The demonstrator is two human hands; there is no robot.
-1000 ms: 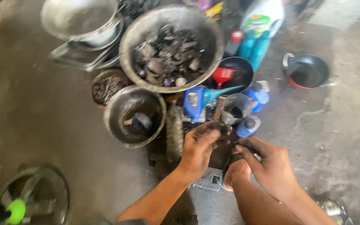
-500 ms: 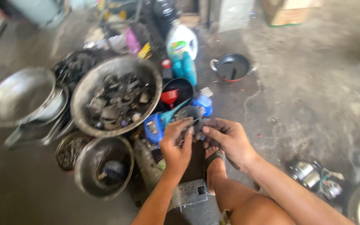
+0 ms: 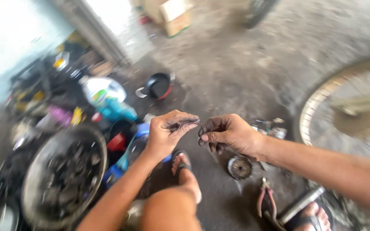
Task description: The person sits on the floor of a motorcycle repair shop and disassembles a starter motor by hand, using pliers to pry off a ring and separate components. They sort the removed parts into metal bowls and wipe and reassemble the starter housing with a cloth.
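Spring [image 3: 184, 124], small and dark, is blurring between left hand [image 3: 168, 134] fingers pinching it; right hand [image 3: 228, 134] fingertips are curling together beside it.

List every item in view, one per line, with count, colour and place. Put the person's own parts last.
small spring-like part: one, dark, pinched between the two hands
large metal bowl: one, grey, lower left, filled with dark greasy parts
white jug: one, white with green label, left of centre
teal bottle: one, teal, beside the jug
small pan: one, black with red rim, on the floor above the hands
sprocket: one, rusty grey, on the floor below the right hand
pliers: one, red handles, lower right floor
spoked wheel: one, metal rim, right edge
cardboard box: one, brown, top centre
sandal: one, dark, on the foot at centre
left hand: grimy, holding the part
right hand: grimy, fingertips at the part's end
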